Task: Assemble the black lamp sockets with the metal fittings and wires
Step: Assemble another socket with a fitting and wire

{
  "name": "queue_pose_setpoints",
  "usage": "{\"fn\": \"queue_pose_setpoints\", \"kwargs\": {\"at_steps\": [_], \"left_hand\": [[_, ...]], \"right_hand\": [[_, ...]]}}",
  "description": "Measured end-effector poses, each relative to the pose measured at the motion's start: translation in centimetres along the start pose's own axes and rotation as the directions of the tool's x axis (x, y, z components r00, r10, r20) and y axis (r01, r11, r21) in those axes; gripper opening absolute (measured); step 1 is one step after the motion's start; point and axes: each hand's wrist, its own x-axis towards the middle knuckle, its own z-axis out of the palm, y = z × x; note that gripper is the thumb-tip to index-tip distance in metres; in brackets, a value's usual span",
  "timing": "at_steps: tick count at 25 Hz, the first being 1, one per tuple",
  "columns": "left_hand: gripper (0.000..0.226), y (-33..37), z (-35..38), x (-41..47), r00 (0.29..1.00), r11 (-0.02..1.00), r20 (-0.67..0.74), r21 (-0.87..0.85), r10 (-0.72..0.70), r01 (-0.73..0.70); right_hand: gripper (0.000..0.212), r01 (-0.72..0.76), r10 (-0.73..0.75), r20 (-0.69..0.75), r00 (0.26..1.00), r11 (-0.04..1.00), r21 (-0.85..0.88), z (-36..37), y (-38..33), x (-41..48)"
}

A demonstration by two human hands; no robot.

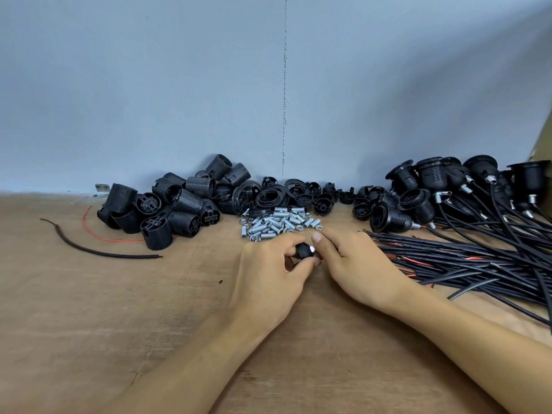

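Threading one metal fitting (312, 250) into a black socket cap (301, 253); the item is held low over the bench (89, 324), just in front of the fittings pile (277, 224).

Left hand (268, 267): grip closed round the cap, fingers curled.
Right hand (349, 264): thumb and fingertips appear to pinch the fitting's outer end.

Stock on hand:
- socket bodies (179, 204), heaped rear left
- loose caps and rings (283, 195), rear centre
- wires (463, 261), bundled right
- finished sockets (433, 186), rear right, leads attached

Handling note, as a judgement: keep the fitting square to the cap's hole, hold the cap steady and turn only the fitting. Back off if it binds, since a metal thread would likely chew plastic.
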Motion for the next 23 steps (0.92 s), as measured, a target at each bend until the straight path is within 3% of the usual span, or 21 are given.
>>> {"fn": "queue_pose_setpoints", "kwargs": {"at_steps": [2, 4, 7, 10, 13, 14, 17, 19, 23], "left_hand": [[0.062, 0.0, 0.0, 0.0, 0.999, 0.998, -0.006, 0.034, 0.048, -0.048], [0.042, -0.1, -0.1, 0.1, 0.997, 0.994, -0.005, 0.081, 0.073, -0.072], [0.036, 0.0, -0.1, 0.2, 0.996, 0.992, -0.015, 0.092, 0.09, -0.088], [0.032, -0.4, 0.0, 0.7, 1.0, 1.0, -0.02, 0.02, -0.003, 0.004], [0.043, -1.1, 0.0, 0.9, 0.991, 0.983, 0.084, -0.137, -0.108, 0.119], [0.039, -1.1, -0.1, 0.9, 0.986, 0.966, 0.118, -0.214, -0.122, 0.145], [0.027, -0.4, -0.3, 0.8, 0.983, 0.909, 0.114, -0.377, -0.143, 0.176], [0.027, -0.2, -0.2, 0.7, 0.979, 0.886, 0.114, -0.417, -0.169, 0.201], [0.037, -0.3, -0.2, 0.9, 0.967, 0.899, 0.175, -0.368, -0.185, 0.238]], "right_hand": [[0.037, -0.032, 0.032, 0.016, 0.999, 0.999, -0.029, 0.0, -0.4, 0.1], [0.041, -0.08, 0.08, 0.017, 0.997, 0.997, 0.01, -0.1, -0.7, 0.2], [0.047, -0.151, 0.15, 0.018, 0.988, 0.986, 0.073, -0.3, -1.0, 0.3], [0.05, -0.183, 0.179, 0.037, 0.983, 0.957, 0.225, -0.3, -0.8, 0.4], [0.049, -0.27, 0.223, 0.154, 0.963, 0.812, 0.517, -0.9, -0.6, 0.5], [0.049, -0.287, 0.215, 0.194, 0.957, 0.793, 0.537, -1.0, -0.5, 0.6], [0.041, -0.139, 0.094, 0.18, 0.979, 0.957, 0.255, -1.2, -0.4, 0.6], [0.034, -0.042, 0.013, 0.152, 0.988, 0.981, 0.188, -1.2, -0.7, 0.4], [0.021, 0.0, -0.004, 0.148, 0.989, 1.0, 0.027, -0.7, -0.3, 0.2]]}}
